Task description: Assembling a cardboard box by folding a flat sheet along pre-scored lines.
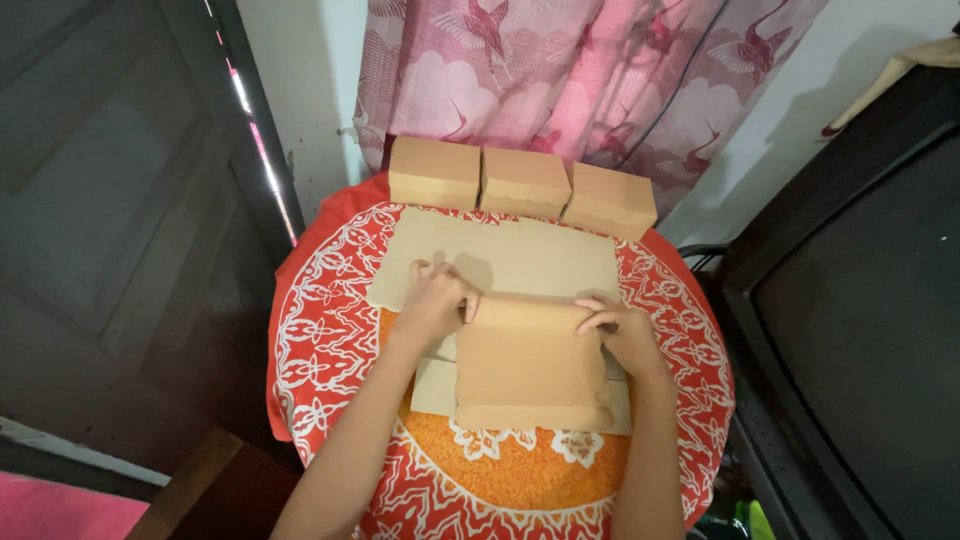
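Observation:
A flat brown cardboard box blank (528,366) lies on a round table with a red and orange patterned cloth (330,330). My left hand (436,300) grips its upper left corner, fingers curled over the edge. The upper right corner is pinched by my right hand (618,328). The blank's top edge is lifted and bent toward me. Beneath it lies a larger pale cardboard sheet (520,255).
Three folded brown cardboard boxes (520,185) stand in a row at the table's far edge, before a pink curtain (580,70) with bird prints. A dark door (110,200) is at the left, a dark screen (860,320) at the right, a wooden corner (200,490) at bottom left.

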